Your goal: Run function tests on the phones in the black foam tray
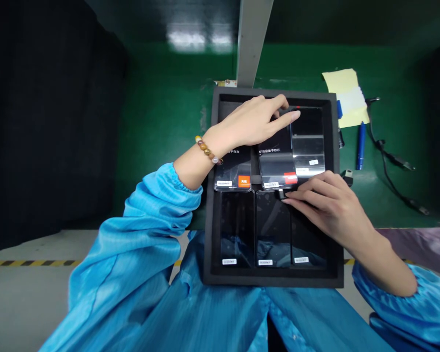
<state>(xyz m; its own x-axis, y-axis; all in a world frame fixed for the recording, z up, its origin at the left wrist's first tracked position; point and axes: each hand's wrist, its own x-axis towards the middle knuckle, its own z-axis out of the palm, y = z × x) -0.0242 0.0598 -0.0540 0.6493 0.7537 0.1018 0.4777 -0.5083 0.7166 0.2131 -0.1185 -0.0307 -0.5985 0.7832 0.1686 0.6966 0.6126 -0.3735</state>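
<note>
A dark foam tray holds several smartphones in two rows. My left hand lies over the upper part of the middle back-row phone, thumb and forefinger spread apart; its other fingers are partly hidden. That phone shows white text and a red label on its screen. At its lower edge, my right hand pinches a small black and silver USB plug. Whether the plug is fully seated I cannot tell. Beside it are a left phone with an orange label and a right phone with a bright reflection.
Front-row phones with white stickers lie below. On the green table, right of the tray, are yellow paper, a blue pen, a black cable and a small connector. A grey post rises behind the tray.
</note>
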